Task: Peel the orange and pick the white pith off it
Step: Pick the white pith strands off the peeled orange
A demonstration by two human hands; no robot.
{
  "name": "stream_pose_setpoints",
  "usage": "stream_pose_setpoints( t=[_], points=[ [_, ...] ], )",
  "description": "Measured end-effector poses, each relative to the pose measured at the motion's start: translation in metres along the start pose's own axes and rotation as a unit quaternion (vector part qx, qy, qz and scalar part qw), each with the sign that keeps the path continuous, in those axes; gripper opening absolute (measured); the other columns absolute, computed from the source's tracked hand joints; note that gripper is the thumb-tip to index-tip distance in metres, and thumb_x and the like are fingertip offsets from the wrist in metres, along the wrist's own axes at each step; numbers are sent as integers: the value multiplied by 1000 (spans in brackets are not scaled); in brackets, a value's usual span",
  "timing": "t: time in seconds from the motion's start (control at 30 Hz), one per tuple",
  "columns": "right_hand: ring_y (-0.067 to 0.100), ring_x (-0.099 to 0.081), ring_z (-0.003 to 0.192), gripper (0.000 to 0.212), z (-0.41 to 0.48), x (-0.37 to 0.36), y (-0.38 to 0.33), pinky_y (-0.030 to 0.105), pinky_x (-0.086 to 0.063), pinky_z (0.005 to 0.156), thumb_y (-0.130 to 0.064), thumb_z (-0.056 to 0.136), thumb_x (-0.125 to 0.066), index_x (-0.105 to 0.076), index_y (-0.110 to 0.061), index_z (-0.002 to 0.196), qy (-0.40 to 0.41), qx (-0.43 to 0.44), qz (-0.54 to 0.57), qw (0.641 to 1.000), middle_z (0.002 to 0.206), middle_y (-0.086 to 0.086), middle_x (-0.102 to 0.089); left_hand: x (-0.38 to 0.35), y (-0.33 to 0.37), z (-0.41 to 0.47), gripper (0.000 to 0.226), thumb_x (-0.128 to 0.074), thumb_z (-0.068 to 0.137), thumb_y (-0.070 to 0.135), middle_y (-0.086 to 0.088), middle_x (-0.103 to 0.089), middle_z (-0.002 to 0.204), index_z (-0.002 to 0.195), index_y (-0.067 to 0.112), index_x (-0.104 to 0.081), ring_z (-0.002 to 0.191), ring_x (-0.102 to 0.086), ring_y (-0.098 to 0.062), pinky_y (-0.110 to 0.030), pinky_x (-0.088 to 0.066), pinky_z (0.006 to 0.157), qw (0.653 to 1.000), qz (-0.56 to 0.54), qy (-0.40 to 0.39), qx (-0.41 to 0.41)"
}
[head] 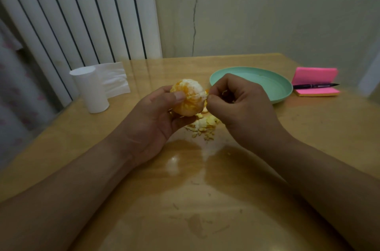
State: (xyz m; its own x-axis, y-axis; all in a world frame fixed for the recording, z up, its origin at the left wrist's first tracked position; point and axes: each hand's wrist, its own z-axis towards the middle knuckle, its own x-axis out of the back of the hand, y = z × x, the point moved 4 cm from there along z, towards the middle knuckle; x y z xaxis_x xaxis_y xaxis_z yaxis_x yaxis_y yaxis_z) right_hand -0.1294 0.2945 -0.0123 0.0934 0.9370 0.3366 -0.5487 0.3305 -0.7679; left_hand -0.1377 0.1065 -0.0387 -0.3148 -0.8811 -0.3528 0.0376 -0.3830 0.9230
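Orange (188,97), rind gone, is gripped in the left hand (156,115) above the table (205,189) and a heap of scraps (203,125); the right hand (236,104) pinches white pith (200,92) at its side. Pith-picking appears under way; next, a clean pull away.

A glossy light-brown wooden table (185,189) carries an upright white tissue-paper roll (90,90) at far left. A heap of pale yellow-white peel and pith scraps (203,125) lies at centre. A round mint-green plastic plate (283,90) and a pink sticky-note pad (314,76) sit far right.
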Motion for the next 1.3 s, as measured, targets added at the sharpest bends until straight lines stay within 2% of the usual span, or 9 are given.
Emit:
stream_pose_setpoints(
  t=[0.27,0.43,0.6,0.7,0.83,1.0,1.1,1.23,1.3],
  points=[
    [11,-52,61,8,1,2,2,38,-50,56,-14,88,-73,-70,-16,82,-2,-8,29,1000,71,3,-66,-3,1,-4,40,-62,96,22,-23,-69,133,130,2,-70,119,-67,-34,-30,-63,83,997,-70,-21,35],
    [7,-51,60,11,3,4,8,34,-49,56,-10,90,-74,-70,-16,82,6,-12,26,1000,65,-2,-62,-7,3,-6,37,-65,92,25,-24,-69,135,120,6,-79,115,-71,-33,-29,-64,81,994,-90,-36,55],
    [6,-53,62,13,8,6,18,36,-51,59,-13,91,-74,-70,-20,81,15,-20,6,1000,68,-2,-63,-8,6,-7,42,-67,89,29,-23,-70,130,123,5,-76,105,-75,-32,-28,-64,75,988,-130,-54,64],
    [1,-57,66,9,10,5,26,23,-51,63,-23,98,-71,-73,-26,89,-27,-26,-77,996,72,-15,-66,-6,5,-6,45,-63,95,31,-26,-67,132,129,5,-72,103,-74,-32,-27,-64,73,988,-128,-55,70],
    [8,-62,76,17,5,-2,31,39,-57,74,-29,104,-62,-71,-34,117,-93,-22,-226,969,87,-12,-68,-3,3,-4,53,-62,95,35,-26,-66,133,139,4,-61,101,-74,-30,-24,-61,68,990,-111,-44,73],
    [16,-62,86,19,6,-2,22,42,-53,76,-36,108,-50,-68,-29,107,-110,12,-284,952,92,-8,-67,0,2,-1,50,-58,98,35,-26,-67,131,137,4,-61,99,-74,-30,-24,-60,65,992,-96,-38,66],
    [16,-55,99,16,5,-5,21,39,-47,83,-24,103,-55,-66,-33,111,-116,31,-316,941,106,-10,-61,1,0,0,55,-61,95,35,-26,-68,130,140,4,-58,98,-74,-30,-24,-59,65,993,-92,-34,68],
    [18,-55,89,24,6,-5,20,43,-44,82,-37,107,-48,-66,-28,93,-107,27,-327,938,89,-9,-63,2,0,1,52,-58,97,33,-25,-67,130,139,3,-60,100,-73,-31,-24,-59,65,993,-84,-37,72],
    [16,-53,93,18,4,-6,17,43,-43,86,-35,105,-52,-66,-31,96,-119,33,-340,932,92,-12,-63,1,0,1,53,-59,95,33,-25,-68,129,139,3,-60,99,-73,-31,-24,-59,64,993,-82,-32,75]
  ],
)
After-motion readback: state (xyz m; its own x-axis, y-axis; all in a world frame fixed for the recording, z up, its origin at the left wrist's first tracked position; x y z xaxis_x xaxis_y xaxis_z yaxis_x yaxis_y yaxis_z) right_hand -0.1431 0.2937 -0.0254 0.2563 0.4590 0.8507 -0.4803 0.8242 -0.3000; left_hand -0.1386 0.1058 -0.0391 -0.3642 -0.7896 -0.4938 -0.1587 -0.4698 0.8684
